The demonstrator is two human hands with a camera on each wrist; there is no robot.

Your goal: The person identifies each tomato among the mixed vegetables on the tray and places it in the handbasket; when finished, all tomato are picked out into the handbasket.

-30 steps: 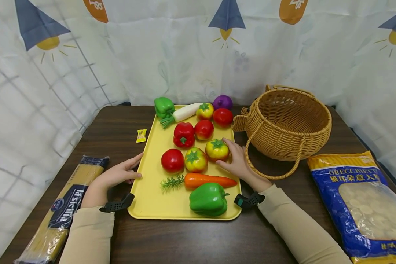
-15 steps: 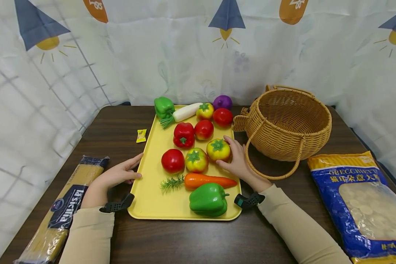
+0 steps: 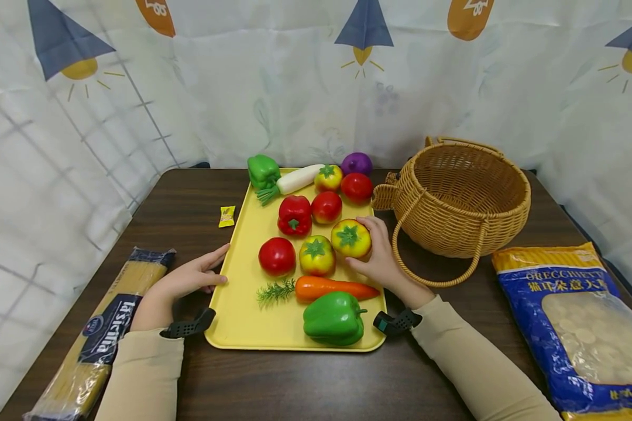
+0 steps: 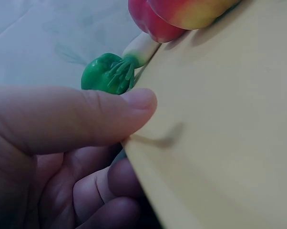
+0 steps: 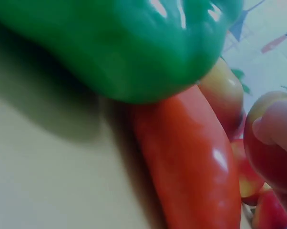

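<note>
In the head view my right hand [image 3: 378, 255] grips a yellow-and-red tomato [image 3: 354, 234] with a green star-shaped top, thumb in front and fingers behind. Its thumb also presses on that tomato [image 5: 266, 157] at the right of the right wrist view. A second yellow tomato [image 3: 318, 252] sits close at its left. My left hand [image 3: 186, 279] pinches the left rim of the yellow tray [image 3: 242, 327]; in the left wrist view its thumb [image 4: 138, 100] lies over the rim, fingers curled below. An orange carrot [image 3: 334, 289] and a green bell pepper [image 3: 333, 318] lie nearer me.
Red tomatoes [image 3: 277, 257], a red bell pepper [image 3: 295, 211], a white radish [image 3: 301, 179], another green pepper [image 3: 263, 171] and a purple ball-shaped vegetable [image 3: 356, 164] are farther back. A wicker basket [image 3: 442, 222] stands right, above a pasta bag [image 3: 569, 316]; spaghetti [image 3: 116, 304] lies left.
The tomato in my right hand has shifted slightly right and tipped, its green top turning towards me. The neighbouring yellow tomato has slid a little right. The left hand stays in place.
</note>
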